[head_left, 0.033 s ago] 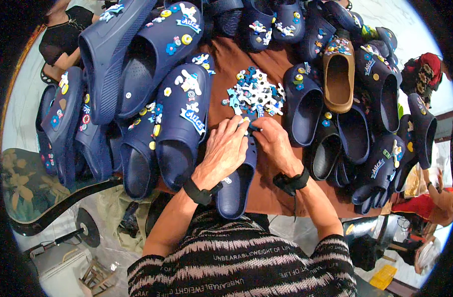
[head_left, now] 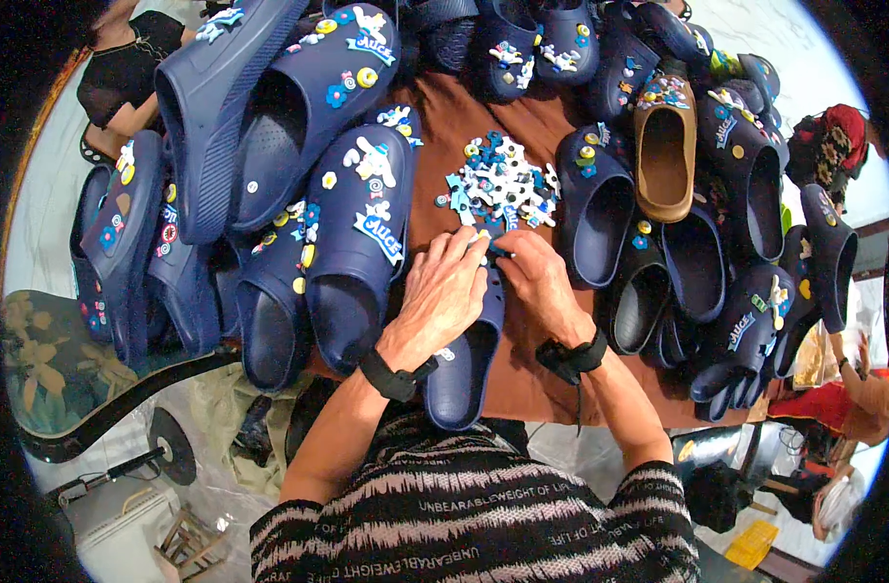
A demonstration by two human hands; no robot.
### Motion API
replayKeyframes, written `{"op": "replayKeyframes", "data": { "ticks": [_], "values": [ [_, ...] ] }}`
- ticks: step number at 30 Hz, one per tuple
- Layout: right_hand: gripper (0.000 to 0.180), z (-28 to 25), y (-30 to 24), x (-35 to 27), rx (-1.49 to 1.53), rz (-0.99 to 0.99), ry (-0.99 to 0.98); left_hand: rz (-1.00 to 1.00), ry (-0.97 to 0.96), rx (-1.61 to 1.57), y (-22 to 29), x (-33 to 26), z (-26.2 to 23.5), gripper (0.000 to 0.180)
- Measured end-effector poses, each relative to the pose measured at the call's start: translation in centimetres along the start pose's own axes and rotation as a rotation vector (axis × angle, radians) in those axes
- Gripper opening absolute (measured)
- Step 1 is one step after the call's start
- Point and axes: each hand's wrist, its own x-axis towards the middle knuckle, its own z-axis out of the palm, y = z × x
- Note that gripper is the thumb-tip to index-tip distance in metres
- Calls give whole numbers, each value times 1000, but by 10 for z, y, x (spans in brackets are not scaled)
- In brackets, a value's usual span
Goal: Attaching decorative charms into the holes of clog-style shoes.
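Observation:
A navy blue clog (head_left: 461, 374) lies in front of me with its heel opening toward me. My left hand (head_left: 443, 291) is closed over the left side of its holed upper. At the toe, the bent fingers of my right hand (head_left: 542, 282) pinch a small blue shoe charm, mostly hidden by the fingertips. A bit of yellow and white shows by the left fingertips. Just beyond both hands lies a pile of loose shoe charms (head_left: 508, 180) in white, blue and black.
Decorated navy clogs (head_left: 352, 253) crowd the left side, some stacked high. More clogs (head_left: 600, 214) stand at the right, with one tan clog (head_left: 665, 151) among them. A brown cloth (head_left: 444, 107) covers the table. Other people are at the far left and right edges.

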Motion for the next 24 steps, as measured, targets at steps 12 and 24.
{"op": "replayKeyframes", "data": {
  "ticks": [12, 24],
  "values": [
    [21, -5, -6, 4, -118, -106, -16, 4, 9, 47, -6, 6, 5, 38],
    [23, -4, 1, 7, -23, -74, 23, 12, 5, 71, -6, 4, 2, 41]
  ]
}}
